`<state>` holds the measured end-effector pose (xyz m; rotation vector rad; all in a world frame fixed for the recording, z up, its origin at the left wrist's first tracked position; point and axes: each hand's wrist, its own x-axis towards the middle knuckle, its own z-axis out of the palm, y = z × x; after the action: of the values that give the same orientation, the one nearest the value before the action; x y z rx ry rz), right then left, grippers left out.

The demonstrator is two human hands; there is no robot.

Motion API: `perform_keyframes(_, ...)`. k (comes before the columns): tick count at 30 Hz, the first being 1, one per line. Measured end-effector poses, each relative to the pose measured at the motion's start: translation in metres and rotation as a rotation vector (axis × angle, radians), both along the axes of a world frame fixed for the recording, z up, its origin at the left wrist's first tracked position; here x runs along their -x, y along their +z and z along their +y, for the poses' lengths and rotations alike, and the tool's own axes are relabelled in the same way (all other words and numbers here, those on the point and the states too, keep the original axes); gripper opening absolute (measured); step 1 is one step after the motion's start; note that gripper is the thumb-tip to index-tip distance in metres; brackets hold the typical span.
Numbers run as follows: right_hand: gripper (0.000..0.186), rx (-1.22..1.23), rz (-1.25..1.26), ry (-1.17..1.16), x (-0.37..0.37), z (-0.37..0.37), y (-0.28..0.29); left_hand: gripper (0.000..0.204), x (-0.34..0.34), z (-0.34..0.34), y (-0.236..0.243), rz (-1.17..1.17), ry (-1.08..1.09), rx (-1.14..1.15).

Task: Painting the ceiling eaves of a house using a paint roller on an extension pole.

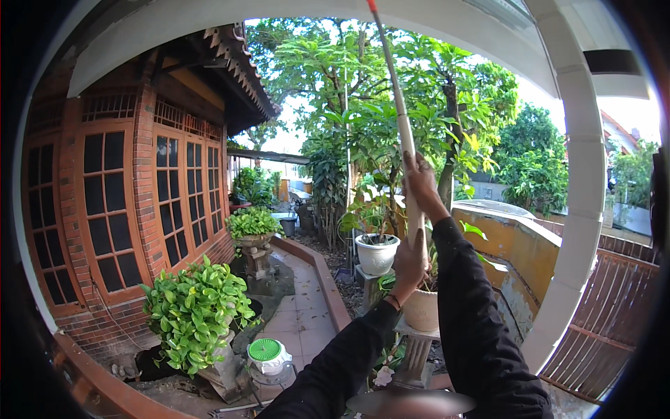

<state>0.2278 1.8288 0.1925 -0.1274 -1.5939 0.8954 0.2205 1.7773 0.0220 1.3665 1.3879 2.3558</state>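
Note:
A long pale pole (399, 98) rises at a slant in front of me, its thin upper part leaning left toward a red tip (372, 5) near the white ceiling edge. Higher on the pole, my right hand (423, 186) is wrapped round it. My left hand (410, 265) closes round its lower end, which the fingers partly hide. Both arms reach up and forward in dark sleeves. Behind my hands stand a white pot (377, 254) with a leafy plant and a cream pot (421, 311) on a pedestal (414, 359).
A brick house with wooden-framed windows (171, 188) lines the left. Below stand a bushy potted plant (199, 307) and a white tub with a green lid (267, 353). A tiled path (303, 300) runs ahead. Trees fill the back; a white pillar (583, 174) rises at right.

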Motion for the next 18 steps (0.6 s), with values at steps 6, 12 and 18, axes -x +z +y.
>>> perform_keyframes(6, 0.043, -0.091, -0.047, 0.007, -0.002, -0.027, -0.002, 0.052, -0.003, -0.036, -0.003, -0.098, -0.201, -0.015)
perform_keyframes(12, 0.057, -0.184, -0.018, -0.198, 0.033, 0.000, 0.008, 0.052, 0.014, -0.026, -0.001, -0.138, -0.241, -0.066)
perform_keyframes(18, 0.059, -0.045, -0.147, -0.030, 0.033, -0.066, 0.003, 0.055, 0.041, -0.082, -0.014, -0.008, -0.013, 0.092)
